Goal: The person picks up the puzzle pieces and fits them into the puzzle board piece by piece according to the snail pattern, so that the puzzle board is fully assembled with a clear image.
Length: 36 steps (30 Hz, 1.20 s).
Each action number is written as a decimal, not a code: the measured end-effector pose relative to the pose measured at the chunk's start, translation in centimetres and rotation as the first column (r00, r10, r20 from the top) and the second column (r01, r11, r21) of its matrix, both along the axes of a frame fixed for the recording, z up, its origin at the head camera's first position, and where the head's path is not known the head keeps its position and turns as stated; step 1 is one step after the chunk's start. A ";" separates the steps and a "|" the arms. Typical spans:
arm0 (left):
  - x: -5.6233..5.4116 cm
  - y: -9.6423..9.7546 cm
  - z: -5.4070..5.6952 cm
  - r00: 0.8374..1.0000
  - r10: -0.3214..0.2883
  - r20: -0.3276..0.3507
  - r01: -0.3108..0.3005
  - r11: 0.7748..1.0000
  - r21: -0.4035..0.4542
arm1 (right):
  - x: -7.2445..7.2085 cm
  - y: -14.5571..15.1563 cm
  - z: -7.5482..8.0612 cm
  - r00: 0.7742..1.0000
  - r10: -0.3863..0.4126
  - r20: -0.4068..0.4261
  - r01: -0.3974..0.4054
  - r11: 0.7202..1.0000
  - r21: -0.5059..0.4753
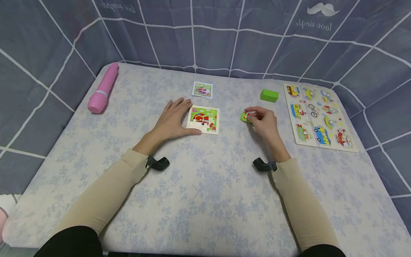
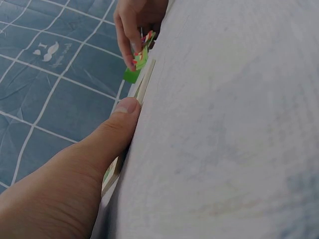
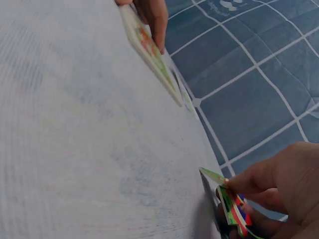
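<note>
Pinching pieces [image 1: 243, 116], the right hand [image 1: 264, 123] has the board [image 1: 198, 126] left of its fingers; the nearer left hand [image 1: 173, 122], fingers spread, touches it.

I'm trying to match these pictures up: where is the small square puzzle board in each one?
Head: the puzzle board is near the middle, slightly above centre, at the left hand.
Left wrist: the puzzle board shows nearly edge-on, left of centre, partly hidden by the left hand.
Right wrist: the puzzle board slants through the upper middle.
Shared landmark: the left hand, at the board in all three.
</note>
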<state>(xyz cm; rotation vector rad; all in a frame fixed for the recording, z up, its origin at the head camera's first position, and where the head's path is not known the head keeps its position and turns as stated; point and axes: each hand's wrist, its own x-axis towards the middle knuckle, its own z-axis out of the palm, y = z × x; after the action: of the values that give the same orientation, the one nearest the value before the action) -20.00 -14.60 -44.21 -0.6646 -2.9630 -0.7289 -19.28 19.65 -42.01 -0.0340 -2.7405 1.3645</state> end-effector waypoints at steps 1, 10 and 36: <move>0.0 0.0 0.0 1.000 -0.001 0.003 0.001 1.000 0.000 | 0.0 0.0 0.0 1.000 0.009 -0.009 -0.008 0.999 0.031; 0.1 0.0 0.1 1.000 -0.001 0.012 0.001 1.000 0.004 | 0.0 0.0 0.0 0.998 0.053 -0.025 -0.049 0.989 0.143; 0.1 0.0 0.1 1.000 0.003 0.011 -0.004 1.000 0.008 | -0.6 1.1 -1.0 0.990 0.005 -0.142 0.023 0.981 0.195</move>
<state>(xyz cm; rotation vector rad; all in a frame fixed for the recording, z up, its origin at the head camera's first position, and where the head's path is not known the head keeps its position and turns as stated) -19.90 -14.60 -44.09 -0.6570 -2.9689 -0.7455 -19.91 20.70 -42.98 0.0598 -2.7354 1.0442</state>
